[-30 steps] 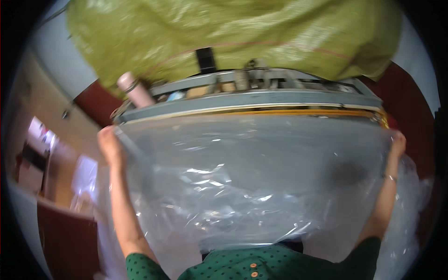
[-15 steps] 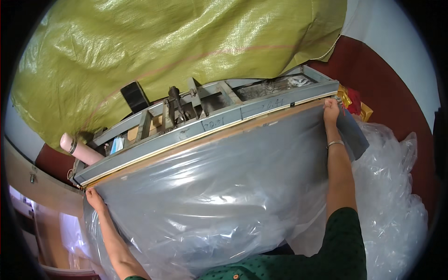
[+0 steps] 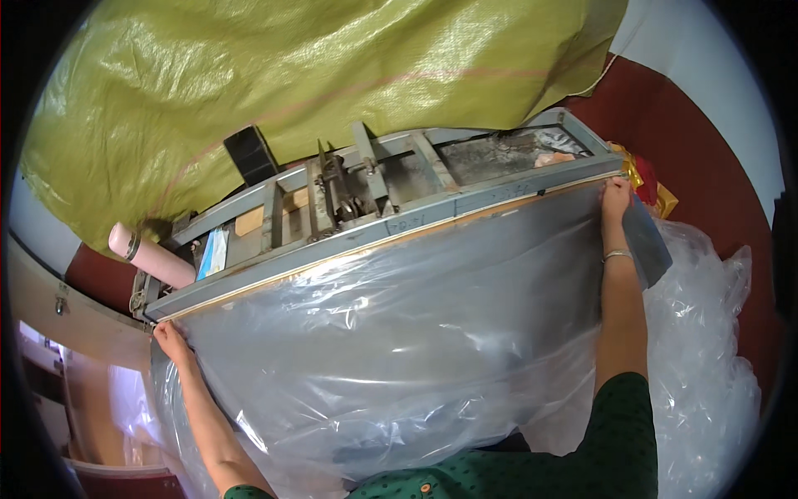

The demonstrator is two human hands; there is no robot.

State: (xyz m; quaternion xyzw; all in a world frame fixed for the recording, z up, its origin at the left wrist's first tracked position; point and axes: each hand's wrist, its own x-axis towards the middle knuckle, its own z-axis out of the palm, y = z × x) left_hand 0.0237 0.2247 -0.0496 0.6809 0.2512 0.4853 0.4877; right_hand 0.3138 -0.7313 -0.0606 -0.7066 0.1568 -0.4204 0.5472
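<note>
"What's different from a second ago?"
"The gap between the clear plastic film (image 3: 399, 337) and the grey metal frame (image 3: 320, 252) is gone: the film's upper edge now runs along the pale strip on the frame's near side."
"And the grip?"
"The left hand (image 3: 170, 339) pinches that edge at the frame's left end, the right hand (image 3: 615, 198) near its right end, fingers pressed together on both."
"So what does that mean for the work?"
"I'd judge the edge is roughly lined up and fairly taut between the hands, while the sheet below it hangs creased toward the person's body."
</note>
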